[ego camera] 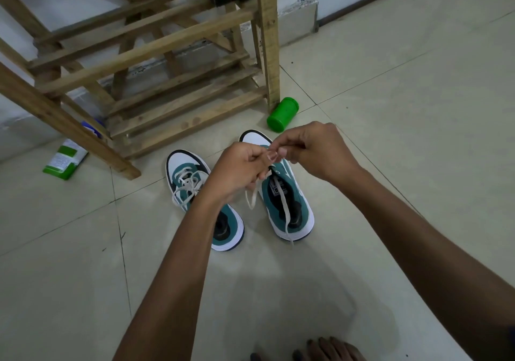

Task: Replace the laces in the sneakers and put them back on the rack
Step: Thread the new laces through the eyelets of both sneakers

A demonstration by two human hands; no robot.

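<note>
Cream-white lace (284,207) is pinched between both hands above the right-hand sneaker (289,193): the left hand (239,171) curls its fingers round the lace near the shoe's front eyelets, and the right hand (315,151) nips it with thumb and forefinger, the fingertips of the two hands nearly touching. One loose end trails down over the shoe's tongue and past its heel onto the tiled floor (390,110); a shorter end hangs below the left hand. Just beside it stands the other sneaker (192,190), teal and white, already laced. Beyond both shoes rises the wooden rack (156,62). A green cylindrical container (282,114) lies on its side by the rack's post, and a green-and-white packet (65,158) lies at the left.
</note>
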